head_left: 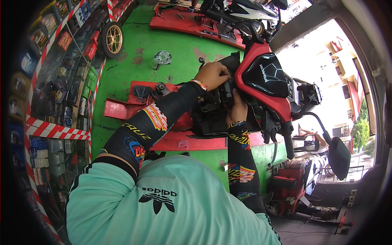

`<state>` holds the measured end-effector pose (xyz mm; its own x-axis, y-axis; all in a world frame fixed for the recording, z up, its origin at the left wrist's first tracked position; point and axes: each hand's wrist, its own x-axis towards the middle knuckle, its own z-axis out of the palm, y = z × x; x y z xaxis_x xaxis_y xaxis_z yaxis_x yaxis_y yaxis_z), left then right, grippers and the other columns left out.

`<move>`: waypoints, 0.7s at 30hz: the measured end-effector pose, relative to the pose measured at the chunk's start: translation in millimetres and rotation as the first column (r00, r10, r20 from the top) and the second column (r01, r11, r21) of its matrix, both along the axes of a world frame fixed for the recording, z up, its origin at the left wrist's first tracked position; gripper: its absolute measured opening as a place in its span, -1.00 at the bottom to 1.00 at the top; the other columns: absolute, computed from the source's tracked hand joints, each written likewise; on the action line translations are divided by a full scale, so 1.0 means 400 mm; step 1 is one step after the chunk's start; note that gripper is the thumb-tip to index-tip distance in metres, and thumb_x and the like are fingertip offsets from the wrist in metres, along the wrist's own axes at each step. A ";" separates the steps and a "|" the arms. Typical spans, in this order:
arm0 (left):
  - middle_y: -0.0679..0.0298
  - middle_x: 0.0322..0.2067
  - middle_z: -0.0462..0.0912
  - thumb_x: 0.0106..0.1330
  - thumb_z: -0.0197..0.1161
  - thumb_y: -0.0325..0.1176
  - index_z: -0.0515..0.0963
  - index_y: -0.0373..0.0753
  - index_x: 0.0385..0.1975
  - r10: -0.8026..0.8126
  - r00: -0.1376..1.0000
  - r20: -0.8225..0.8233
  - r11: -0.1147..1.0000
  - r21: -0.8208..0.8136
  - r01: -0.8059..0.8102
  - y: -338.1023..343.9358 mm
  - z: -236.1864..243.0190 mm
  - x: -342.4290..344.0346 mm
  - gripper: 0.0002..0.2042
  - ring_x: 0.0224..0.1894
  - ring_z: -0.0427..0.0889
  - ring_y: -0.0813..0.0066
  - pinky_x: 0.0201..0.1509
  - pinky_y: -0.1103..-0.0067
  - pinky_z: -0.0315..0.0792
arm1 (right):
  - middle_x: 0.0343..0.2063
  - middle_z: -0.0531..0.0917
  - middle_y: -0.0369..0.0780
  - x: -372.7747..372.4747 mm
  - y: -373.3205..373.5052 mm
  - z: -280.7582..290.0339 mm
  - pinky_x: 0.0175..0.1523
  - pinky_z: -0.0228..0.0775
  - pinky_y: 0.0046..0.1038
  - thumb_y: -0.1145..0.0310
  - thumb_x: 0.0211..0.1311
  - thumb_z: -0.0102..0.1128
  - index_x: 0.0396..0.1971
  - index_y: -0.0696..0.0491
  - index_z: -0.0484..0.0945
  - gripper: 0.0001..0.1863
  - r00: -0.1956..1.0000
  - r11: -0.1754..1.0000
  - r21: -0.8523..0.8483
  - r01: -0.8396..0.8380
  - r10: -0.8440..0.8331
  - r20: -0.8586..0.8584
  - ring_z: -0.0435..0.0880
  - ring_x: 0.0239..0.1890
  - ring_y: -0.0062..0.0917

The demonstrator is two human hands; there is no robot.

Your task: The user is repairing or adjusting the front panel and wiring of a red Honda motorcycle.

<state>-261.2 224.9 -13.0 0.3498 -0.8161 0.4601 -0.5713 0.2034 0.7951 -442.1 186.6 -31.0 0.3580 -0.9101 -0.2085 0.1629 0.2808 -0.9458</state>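
Observation:
My left hand (210,75) is at the opened front of a red-and-black scooter (261,73), its fingers curled together at a black plastic panel (230,60); what they hold is hidden. Just below it, my right hand (237,107) grips a black plastic part (223,92) from the side, its fingertips partly hidden behind it. Dark inner parts (208,118) of the scooter lie left of my right hand. The handlebar grip (289,145) and a black mirror (339,157) are to the right.
A red platform (183,141) under the scooter holds removed parts (143,93). A silver disc on a stand (162,58), a gold wheel (112,38) and display shelves (65,81) are left. A second scooter (220,14) stands above, a red machine (286,183) lower right, beside a bright doorway.

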 end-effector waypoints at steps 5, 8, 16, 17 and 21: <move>0.08 -0.34 0.72 0.17 0.38 -0.28 0.73 -0.27 -0.33 0.036 0.998 0.046 0.996 -0.082 -0.032 0.006 -0.014 -0.008 -0.80 -0.26 0.70 0.11 -0.10 0.31 0.53 | -0.09 0.66 -0.36 0.009 -0.003 -0.004 -0.19 0.43 -0.48 0.19 0.28 0.36 0.06 0.02 0.59 -0.60 0.998 0.997 -0.076 0.012 -0.007 0.070 0.62 -0.10 -0.60; 0.12 -0.33 0.72 0.22 0.38 -0.31 0.72 -0.30 -0.30 -0.036 0.996 -0.085 0.996 -0.089 0.028 0.020 -0.012 0.001 -0.81 -0.23 0.70 0.21 -0.08 0.41 0.53 | -0.09 0.66 -0.34 0.008 -0.010 0.004 -0.15 0.46 -0.44 0.19 0.30 0.32 0.09 0.03 0.58 -0.59 0.997 1.000 -0.008 -0.019 0.020 0.075 0.63 -0.10 -0.58; 0.14 -0.35 0.70 0.27 0.37 -0.33 0.72 -0.28 -0.19 0.132 0.983 -0.130 0.990 -0.039 -0.138 0.127 -0.020 -0.002 -0.80 -0.26 0.70 0.25 -0.12 0.47 0.53 | -0.05 0.63 -0.28 0.008 0.064 0.010 -0.08 0.46 -0.40 0.18 0.38 0.23 0.04 0.09 0.57 -0.63 0.992 0.991 -0.113 0.074 -0.062 0.109 0.63 -0.11 -0.52; 0.14 -0.35 0.70 0.27 0.37 -0.33 0.72 -0.28 -0.19 0.131 0.983 -0.130 0.990 -0.029 -0.136 0.142 -0.022 0.002 -0.80 -0.26 0.70 0.25 -0.12 0.47 0.53 | -0.05 0.63 -0.28 -0.006 0.088 0.011 -0.08 0.46 -0.40 0.18 0.38 0.23 0.04 0.09 0.57 -0.63 0.992 0.992 -0.075 0.100 -0.094 0.083 0.63 -0.11 -0.52; 0.16 -0.36 0.64 0.24 0.38 -0.30 0.72 -0.28 -0.20 0.058 0.981 -0.186 0.993 0.109 -0.038 0.160 -0.024 0.011 -0.78 -0.27 0.63 0.19 -0.07 0.40 0.52 | -0.22 0.60 -0.18 -0.034 0.144 0.033 -0.01 0.48 -0.31 0.35 0.23 0.36 -0.13 0.13 0.62 -0.74 0.893 0.681 -0.732 0.018 -0.340 -0.294 0.63 -0.15 -0.36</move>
